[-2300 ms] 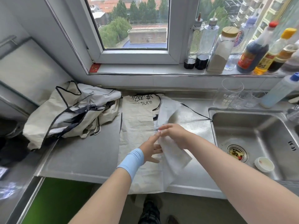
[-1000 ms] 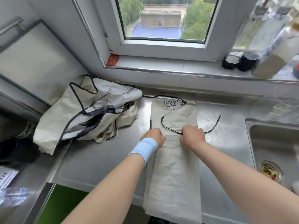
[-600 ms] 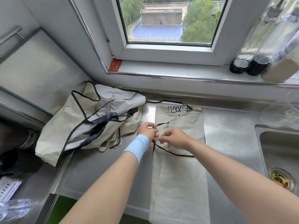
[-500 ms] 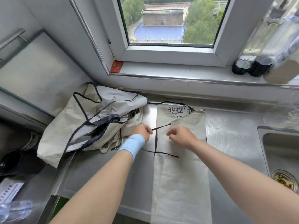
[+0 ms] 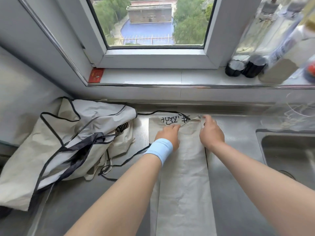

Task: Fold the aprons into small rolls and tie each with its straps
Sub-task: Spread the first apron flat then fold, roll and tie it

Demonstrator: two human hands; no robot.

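A beige apron [image 5: 185, 181] lies folded into a long narrow strip on the steel counter, with black handwriting at its far end. My left hand [image 5: 168, 136], with a light-blue wristband, presses flat on the strip's upper left part. My right hand [image 5: 210, 132] pinches the top right corner of the folded layer near the far end. A black strap [image 5: 126, 161] trails off the strip's left side across the counter. Another strap end loops behind the apron's top edge.
A heap of unfolded beige aprons with black trim [image 5: 68, 145] sits on the left of the counter. A sink [image 5: 289, 154] is on the right. Bottles [image 5: 252, 65] stand on the windowsill, and clear glassware [image 5: 293, 113] stands behind the sink.
Both hands moved from the strip's middle up to its far end. The black straps that crossed the top of the strip now lie off to its left side.
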